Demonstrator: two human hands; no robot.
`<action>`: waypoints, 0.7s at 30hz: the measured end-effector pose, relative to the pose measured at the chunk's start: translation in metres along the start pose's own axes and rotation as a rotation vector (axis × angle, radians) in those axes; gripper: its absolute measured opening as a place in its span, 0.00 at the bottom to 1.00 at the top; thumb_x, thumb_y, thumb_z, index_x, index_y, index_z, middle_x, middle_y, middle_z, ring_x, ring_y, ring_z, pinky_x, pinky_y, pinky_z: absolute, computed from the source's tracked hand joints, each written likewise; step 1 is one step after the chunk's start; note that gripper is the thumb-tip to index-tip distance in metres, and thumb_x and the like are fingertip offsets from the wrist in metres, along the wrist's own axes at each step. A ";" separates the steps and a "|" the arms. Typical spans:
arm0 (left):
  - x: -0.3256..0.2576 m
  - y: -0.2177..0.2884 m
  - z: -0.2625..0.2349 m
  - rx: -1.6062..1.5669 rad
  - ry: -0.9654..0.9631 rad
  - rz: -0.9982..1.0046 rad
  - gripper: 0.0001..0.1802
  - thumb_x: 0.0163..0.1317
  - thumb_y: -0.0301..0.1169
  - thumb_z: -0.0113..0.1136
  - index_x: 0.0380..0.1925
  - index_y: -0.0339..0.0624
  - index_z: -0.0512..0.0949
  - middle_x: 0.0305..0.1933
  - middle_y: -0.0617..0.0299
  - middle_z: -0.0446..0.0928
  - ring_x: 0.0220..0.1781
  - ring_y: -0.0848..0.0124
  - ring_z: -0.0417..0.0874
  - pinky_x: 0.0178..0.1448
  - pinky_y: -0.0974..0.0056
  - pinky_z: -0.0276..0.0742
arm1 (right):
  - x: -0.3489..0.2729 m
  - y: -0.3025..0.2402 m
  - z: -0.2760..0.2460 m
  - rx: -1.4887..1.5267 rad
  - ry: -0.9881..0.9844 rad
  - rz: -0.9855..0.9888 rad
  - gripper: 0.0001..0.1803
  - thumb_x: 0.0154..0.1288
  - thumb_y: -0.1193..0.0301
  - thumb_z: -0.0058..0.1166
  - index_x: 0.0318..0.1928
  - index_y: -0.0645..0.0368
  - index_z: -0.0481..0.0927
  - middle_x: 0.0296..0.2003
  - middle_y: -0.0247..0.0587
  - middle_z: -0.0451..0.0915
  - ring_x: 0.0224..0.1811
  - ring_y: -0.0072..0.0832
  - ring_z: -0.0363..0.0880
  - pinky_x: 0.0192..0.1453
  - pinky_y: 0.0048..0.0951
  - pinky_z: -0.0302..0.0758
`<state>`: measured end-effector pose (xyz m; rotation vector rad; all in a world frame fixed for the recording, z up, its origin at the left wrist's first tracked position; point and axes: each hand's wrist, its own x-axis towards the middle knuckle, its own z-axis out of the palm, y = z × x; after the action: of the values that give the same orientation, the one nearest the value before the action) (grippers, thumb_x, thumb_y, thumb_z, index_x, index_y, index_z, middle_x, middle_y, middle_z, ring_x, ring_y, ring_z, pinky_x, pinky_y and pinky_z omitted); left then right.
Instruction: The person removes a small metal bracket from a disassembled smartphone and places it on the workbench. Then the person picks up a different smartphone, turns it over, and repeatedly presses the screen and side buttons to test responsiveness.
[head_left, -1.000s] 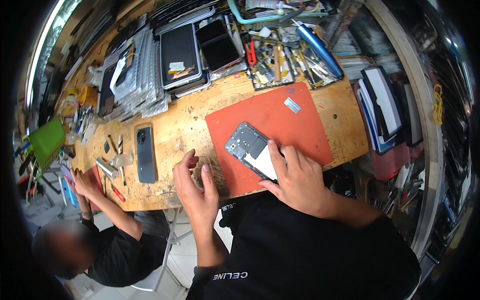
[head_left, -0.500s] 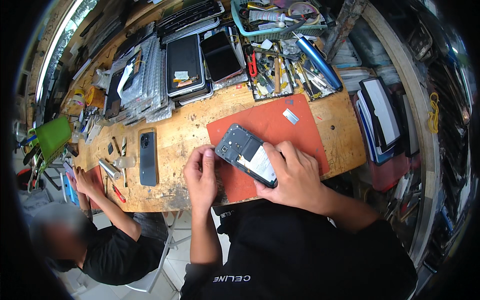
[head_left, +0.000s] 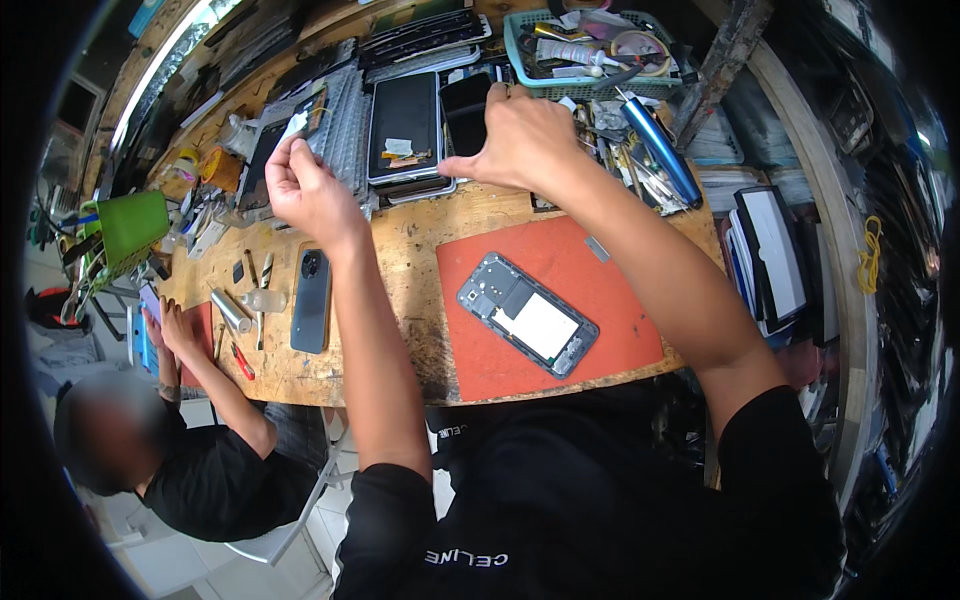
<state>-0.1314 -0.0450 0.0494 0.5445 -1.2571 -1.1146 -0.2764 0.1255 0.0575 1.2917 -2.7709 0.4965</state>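
Observation:
My left hand (head_left: 312, 195) is raised over the left of the bench, thumb and fingertips pinched together beside a bubble-wrapped stack (head_left: 342, 125). What the pinch holds, if anything, I cannot make out. Farther right, my right hand (head_left: 525, 140) reaches over a black-screened device (head_left: 464, 115), thumb spread away from the fingers; the hand hides part of the device. A phone with its back cover off (head_left: 530, 318), its battery bearing a white label, lies untouched on the red mat (head_left: 480, 370). A small silver plate (head_left: 597, 248) lies at the mat's far right, partly beside my right forearm.
A dark phone (head_left: 311, 300) lies left of my left forearm. Beyond it are a metal cylinder (head_left: 231, 310) and a small clear bottle (head_left: 264, 300). A blue pen-shaped tool (head_left: 660, 150) and a teal basket (head_left: 600, 82) stand far right. A co-worker (head_left: 215, 460) sits at left, holding a phone.
Both hands have left the opened phone, which now lies on the mat. My left hand moved forward and left; my right hand moved forward to the black-screened device. The view shifted slightly.

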 end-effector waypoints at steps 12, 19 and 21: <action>-0.043 0.005 0.006 0.213 -0.307 0.086 0.10 0.80 0.27 0.55 0.43 0.32 0.83 0.26 0.71 0.75 0.26 0.85 0.69 0.31 0.76 0.62 | 0.021 0.029 -0.036 0.124 -0.296 0.075 0.49 0.44 0.44 0.71 0.57 0.75 0.80 0.50 0.64 0.87 0.54 0.49 0.89 0.62 0.44 0.83; -0.056 0.000 0.013 -0.670 -0.461 -0.810 0.42 0.83 0.61 0.36 0.67 0.31 0.74 0.63 0.43 0.83 0.62 0.52 0.86 0.72 0.49 0.79 | -0.063 -0.023 -0.004 0.325 -0.034 -0.258 0.66 0.44 0.49 0.76 0.78 0.69 0.58 0.51 0.60 0.80 0.47 0.55 0.86 0.48 0.48 0.84; -0.050 -0.004 0.008 -0.682 -0.455 -0.793 0.42 0.83 0.62 0.36 0.65 0.30 0.75 0.62 0.43 0.83 0.61 0.52 0.86 0.71 0.50 0.80 | -0.071 -0.032 0.007 0.368 0.095 -0.267 0.68 0.46 0.45 0.77 0.80 0.69 0.56 0.47 0.55 0.77 0.45 0.53 0.85 0.44 0.51 0.82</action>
<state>-0.1364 -0.0003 0.0254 0.2560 -0.9320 -2.3190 -0.2054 0.1565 0.0470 1.6262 -2.4527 1.0493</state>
